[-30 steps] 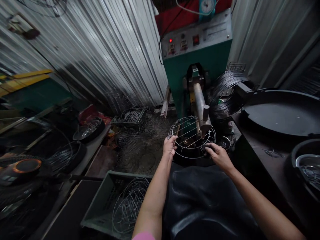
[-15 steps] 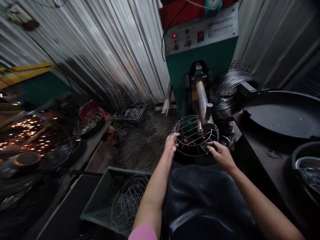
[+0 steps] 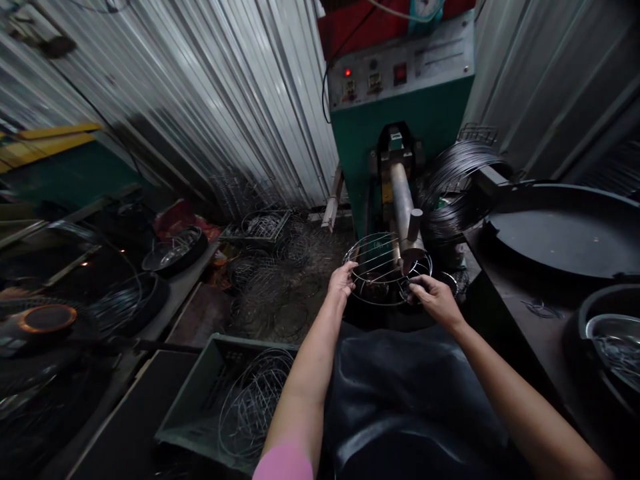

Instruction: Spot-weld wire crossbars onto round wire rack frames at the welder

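Note:
A round wire grille (image 3: 381,261) lies under the metal arm (image 3: 403,210) of a green machine (image 3: 400,127). My left hand (image 3: 342,279) grips the grille's left rim with curled fingers. My right hand (image 3: 433,299) pinches the grille's near right rim, just below the arm's short upright pin (image 3: 415,227). Both forearms reach forward over a dark apron (image 3: 405,393) on my lap.
A green crate (image 3: 200,393) with several wire rings sits at lower left. Coiled dark wire (image 3: 453,187) hangs right of the machine. A large dark pan (image 3: 565,230) and a bowl (image 3: 613,340) stand at right. Wire grilles litter the floor (image 3: 280,280) by the corrugated wall.
Sparks at the far left have died out. Both hands keep hold of the grille, which has tilted flatter under the arm. My view shifted slightly.

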Demonstrator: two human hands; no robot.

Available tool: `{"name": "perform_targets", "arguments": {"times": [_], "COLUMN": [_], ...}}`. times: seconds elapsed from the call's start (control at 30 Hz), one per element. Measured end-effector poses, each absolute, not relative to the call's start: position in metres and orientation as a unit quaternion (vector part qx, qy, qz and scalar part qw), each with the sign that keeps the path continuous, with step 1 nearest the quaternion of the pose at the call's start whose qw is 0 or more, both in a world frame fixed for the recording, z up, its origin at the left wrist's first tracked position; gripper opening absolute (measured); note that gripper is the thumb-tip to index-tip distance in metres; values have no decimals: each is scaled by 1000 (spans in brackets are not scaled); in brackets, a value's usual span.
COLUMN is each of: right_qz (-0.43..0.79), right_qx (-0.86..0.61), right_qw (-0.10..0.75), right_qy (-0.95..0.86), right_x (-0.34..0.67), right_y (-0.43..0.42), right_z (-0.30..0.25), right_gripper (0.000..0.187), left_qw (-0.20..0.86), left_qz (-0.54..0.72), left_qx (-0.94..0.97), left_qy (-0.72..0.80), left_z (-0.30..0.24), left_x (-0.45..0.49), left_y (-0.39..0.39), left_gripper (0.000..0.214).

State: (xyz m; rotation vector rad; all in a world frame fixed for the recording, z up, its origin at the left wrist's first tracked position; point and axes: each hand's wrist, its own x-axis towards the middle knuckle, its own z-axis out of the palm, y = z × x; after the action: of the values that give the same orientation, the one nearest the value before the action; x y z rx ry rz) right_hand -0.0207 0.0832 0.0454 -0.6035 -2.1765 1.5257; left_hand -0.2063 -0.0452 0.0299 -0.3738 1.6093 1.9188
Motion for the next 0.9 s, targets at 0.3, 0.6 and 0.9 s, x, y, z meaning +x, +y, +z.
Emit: {"name": "perform_targets", "arguments": {"times": [0.3, 0.6, 0.9], "right_qz": [549, 243, 229], "right_qx": [-213, -97, -60], "right_qw": [241, -246, -271], "right_qy": [-772, -933, -933], "right_x": [3, 86, 89], "right_y": [76, 8, -10], "right_z": [35, -62, -76], "right_gripper": [32, 17, 22], "left_qw": [335, 407, 365], "left_qz": [709, 640, 686], "left_qx": [-114, -80, -92], "left_qy": [610, 647, 622], "left_z": [30, 38, 27], "left_x": [-210, -237, -199], "left_y": [-52, -53, -79], "left_gripper": [35, 31, 33]}}
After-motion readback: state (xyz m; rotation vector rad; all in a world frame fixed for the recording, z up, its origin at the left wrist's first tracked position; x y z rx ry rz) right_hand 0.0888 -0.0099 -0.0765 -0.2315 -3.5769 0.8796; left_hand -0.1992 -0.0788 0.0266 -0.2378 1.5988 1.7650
